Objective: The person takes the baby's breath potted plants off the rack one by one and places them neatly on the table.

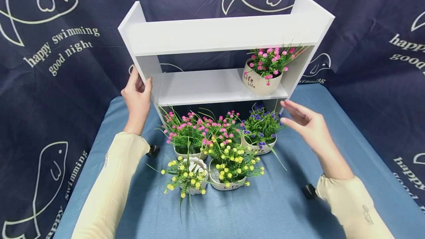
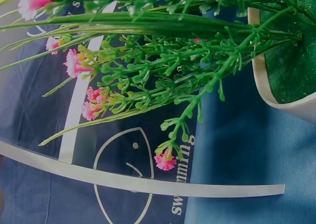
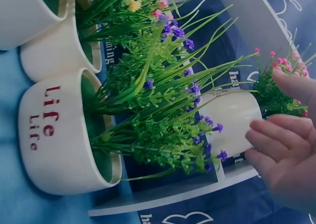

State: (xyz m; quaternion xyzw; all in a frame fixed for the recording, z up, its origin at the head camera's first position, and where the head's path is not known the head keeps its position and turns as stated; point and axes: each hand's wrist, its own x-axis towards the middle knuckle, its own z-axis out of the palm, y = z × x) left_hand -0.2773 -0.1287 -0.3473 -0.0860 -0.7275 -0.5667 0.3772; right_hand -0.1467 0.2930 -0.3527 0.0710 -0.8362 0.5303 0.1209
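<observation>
A white two-tier shelf [image 1: 219,34] stands on the cloth. My left hand [image 1: 137,97] grips its left side panel, thumb on the inner side and fingers round the outer edge. My right hand [image 1: 307,124] is held near the lower right side panel, thumb and fingers spread with nothing between them. On the middle board, at the right end, sits a cream "Life" pot [image 1: 262,80] of pink flowers [image 1: 270,60]. Nearest the right hand is a pot of purple-blue flowers [image 1: 260,123], in front of the shelf. In the right wrist view the open palm [image 3: 286,155] overlaps the shelf.
Pink-flowered pots [image 1: 186,132] stand at the shelf's front left. Ahead of them are a small pot of yellow flowers [image 1: 189,176] and an oval pot [image 1: 229,183] of yellow flowers. Blue cloth [image 1: 259,213] covers the table, with a dark fish-print curtain [image 1: 365,84] around it.
</observation>
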